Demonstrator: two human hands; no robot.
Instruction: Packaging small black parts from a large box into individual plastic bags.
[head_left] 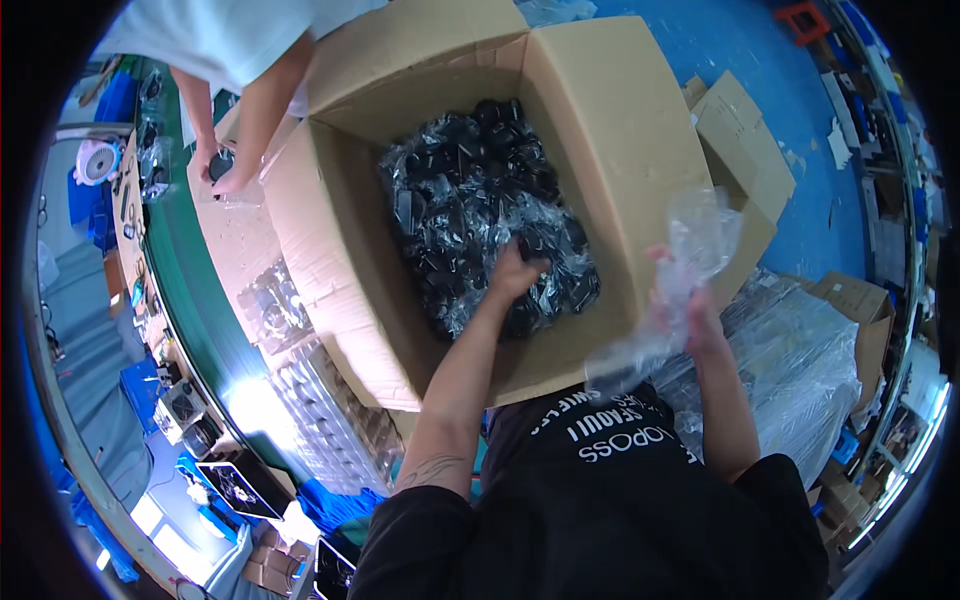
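Note:
A large open cardboard box stands in front of me, holding a heap of black parts, many wrapped in clear plastic. My left hand reaches down into the box, its thumb and fingers closed around a black part among the wrapping; the fingertips are partly hidden. Outside the box's right wall, my right hand is closed on clear plastic bags. The bags stick up above the fingers and trail down to the left, somewhat blurred. I see no black part inside them.
Across the box at upper left, a co-worker's hands hold a dark round part beside a green conveyor belt. Clear plastic trays lie left of the box. Plastic-covered goods and flattened cardboard are on the right.

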